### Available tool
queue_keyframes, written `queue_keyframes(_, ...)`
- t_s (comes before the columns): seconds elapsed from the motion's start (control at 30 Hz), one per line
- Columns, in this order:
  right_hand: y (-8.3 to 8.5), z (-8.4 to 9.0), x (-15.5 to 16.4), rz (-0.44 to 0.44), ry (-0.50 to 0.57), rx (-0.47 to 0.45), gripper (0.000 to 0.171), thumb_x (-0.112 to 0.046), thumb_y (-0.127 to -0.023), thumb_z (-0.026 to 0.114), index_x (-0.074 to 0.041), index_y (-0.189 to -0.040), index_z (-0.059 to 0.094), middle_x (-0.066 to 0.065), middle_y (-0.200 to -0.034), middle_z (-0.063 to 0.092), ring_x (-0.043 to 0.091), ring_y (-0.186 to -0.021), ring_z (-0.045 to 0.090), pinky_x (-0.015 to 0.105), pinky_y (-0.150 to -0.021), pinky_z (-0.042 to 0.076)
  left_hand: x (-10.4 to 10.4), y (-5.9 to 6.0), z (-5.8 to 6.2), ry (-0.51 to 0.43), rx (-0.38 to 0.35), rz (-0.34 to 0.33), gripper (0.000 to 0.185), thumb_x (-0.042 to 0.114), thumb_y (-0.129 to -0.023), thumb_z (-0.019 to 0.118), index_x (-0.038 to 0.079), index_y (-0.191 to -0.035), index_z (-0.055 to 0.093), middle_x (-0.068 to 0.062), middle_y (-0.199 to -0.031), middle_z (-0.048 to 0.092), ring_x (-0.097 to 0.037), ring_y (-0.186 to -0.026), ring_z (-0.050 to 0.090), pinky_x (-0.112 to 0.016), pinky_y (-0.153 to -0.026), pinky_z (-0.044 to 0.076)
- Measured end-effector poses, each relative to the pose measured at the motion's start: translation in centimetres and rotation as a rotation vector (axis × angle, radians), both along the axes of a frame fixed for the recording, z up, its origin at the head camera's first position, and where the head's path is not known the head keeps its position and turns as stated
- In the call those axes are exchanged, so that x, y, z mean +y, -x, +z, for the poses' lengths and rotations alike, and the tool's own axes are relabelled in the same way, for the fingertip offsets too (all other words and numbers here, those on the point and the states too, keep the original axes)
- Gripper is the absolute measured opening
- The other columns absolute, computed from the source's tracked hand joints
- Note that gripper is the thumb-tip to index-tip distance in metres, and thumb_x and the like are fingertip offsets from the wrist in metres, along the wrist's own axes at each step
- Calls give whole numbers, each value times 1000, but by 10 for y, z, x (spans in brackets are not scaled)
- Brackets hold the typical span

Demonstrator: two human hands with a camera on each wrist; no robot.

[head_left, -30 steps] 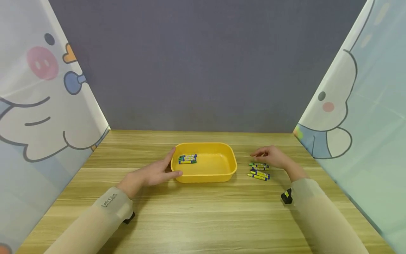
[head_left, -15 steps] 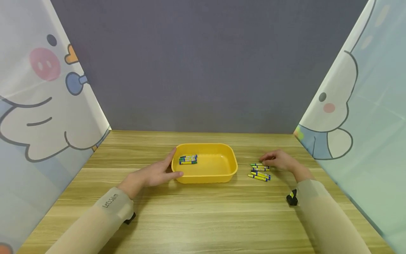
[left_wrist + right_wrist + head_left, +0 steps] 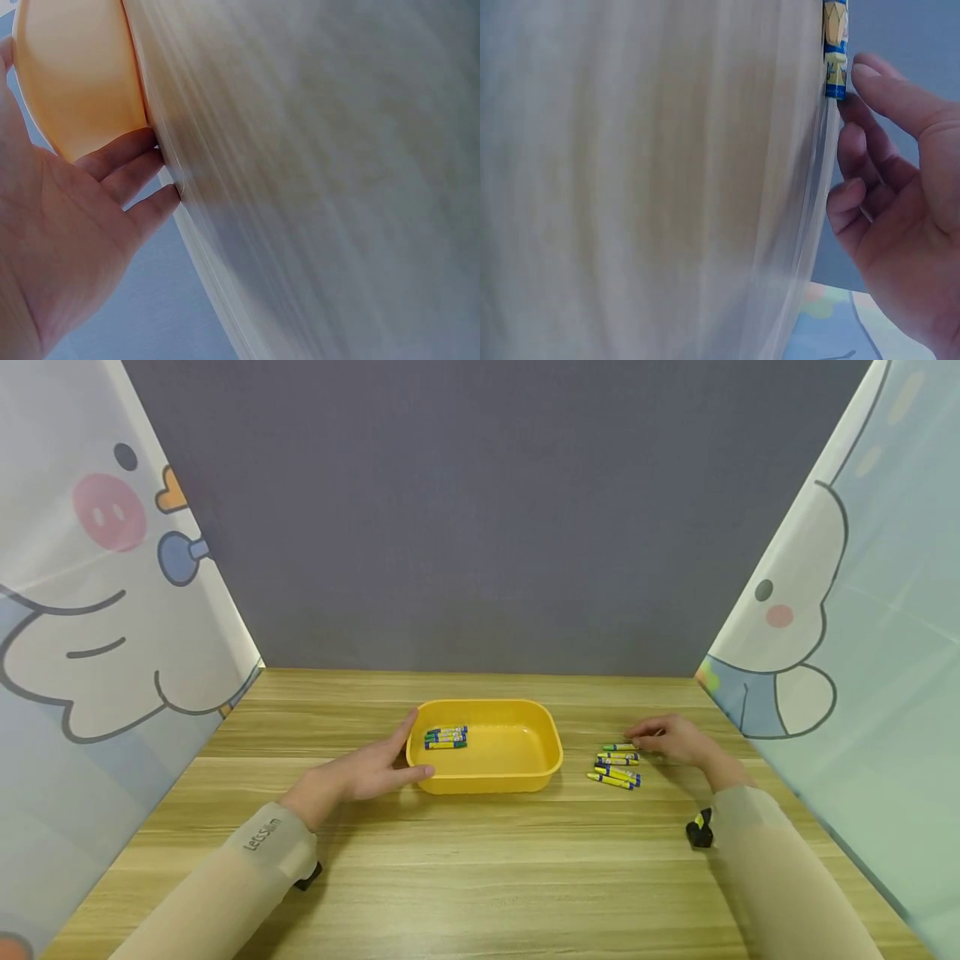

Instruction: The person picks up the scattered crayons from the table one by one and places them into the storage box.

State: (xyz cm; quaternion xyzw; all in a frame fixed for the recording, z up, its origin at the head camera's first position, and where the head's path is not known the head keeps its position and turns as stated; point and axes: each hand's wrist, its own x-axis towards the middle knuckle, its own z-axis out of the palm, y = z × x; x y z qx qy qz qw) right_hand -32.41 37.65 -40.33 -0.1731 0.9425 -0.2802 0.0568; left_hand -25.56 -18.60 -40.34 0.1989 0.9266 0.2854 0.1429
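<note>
My left hand point(image 3: 367, 770) rests against the left end of a yellow plastic tray point(image 3: 487, 783), thumb at the front rim and straight fingers along the side. In the left wrist view its fingertips point(image 3: 142, 141) touch the tray's wall near the table. Inside the tray, several green-tipped crayons point(image 3: 446, 737) lie side by side at the left. Right of the tray, my right hand point(image 3: 675, 739) pinches the right end of a green crayon point(image 3: 617, 747) between thumb and fingers. In the right wrist view a crayon's wrapped end point(image 3: 836, 49) shows by the thumb.
Several yellow and dark-tipped crayons point(image 3: 618, 772) lie in a loose group on the wooden table point(image 3: 495, 877), just in front of the right hand. A dark grey panel point(image 3: 480, 527) stands behind the table. Cartoon-printed sheets point(image 3: 862, 610) line both sides.
My right hand has come down and moved right, and the green crayon has shifted right, away from the other loose crayons. The left hand and tray stay in place.
</note>
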Motion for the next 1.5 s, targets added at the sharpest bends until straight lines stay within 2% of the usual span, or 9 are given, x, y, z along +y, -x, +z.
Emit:
queue_keyframes(0.17,-1,0,1,-9,13,-73,28,-17,-105,75,-4,-128,80,19,-129,79,20,-107,70,32,-84,56,0,0,-1,1,1,1,117,77,-102,57,22,-177,-15,-20,-180,28,-40,-160,42,-63,-129,35)
queue_keyframes(0.43,0,-1,-1,-27,-8,-35,28,-22,-107,72,-7,-130,80,11,-115,80,16,-96,66,33,-82,55,0,0,-1,0,4,-1,117,77,-102,58,23,-177,-15,-20,-180,30,-39,-159,44,-63,-129,36)
queue_keyframes(0.63,-1,6,-16,-28,30,14,31,-25,-110,68,-10,-135,77,12,-121,75,17,-93,63,34,-79,54,-1,0,-2,3,16,-5,117,77,-103,57,22,-177,-14,-20,-178,35,-38,-157,47,-62,-129,37)
queue_keyframes(0.73,-1,13,-30,-11,61,51,30,-24,-111,68,-9,-135,78,14,-122,74,19,-91,61,34,-77,54,-1,0,-2,4,18,-5,117,76,-103,57,22,-177,-14,-20,-178,34,-37,-157,47,-61,-129,36)
queue_keyframes(1.0,0,29,-74,0,69,88,27,-29,-111,68,-18,-133,79,12,-125,72,20,-81,54,34,-71,49,-1,-1,-1,3,15,-2,117,77,-102,57,21,-177,-14,-20,-179,31,-38,-159,44,-61,-130,35)
queue_keyframes(1.2,1,33,-111,24,125,114,25,-25,-110,70,-18,-131,81,13,-124,73,15,-66,48,29,-58,43,0,0,-1,1,14,-6,117,77,-103,57,22,-177,-15,-20,-180,30,-39,-160,43,-61,-130,34)
queue_keyframes(1.5,-1,36,-166,77,170,94,24,-21,-111,68,-20,-131,81,9,-122,72,15,-65,44,26,-59,40,-1,0,0,9,10,-4,117,77,-102,56,22,-177,-15,-21,-181,26,-40,-162,40,-62,-131,33)
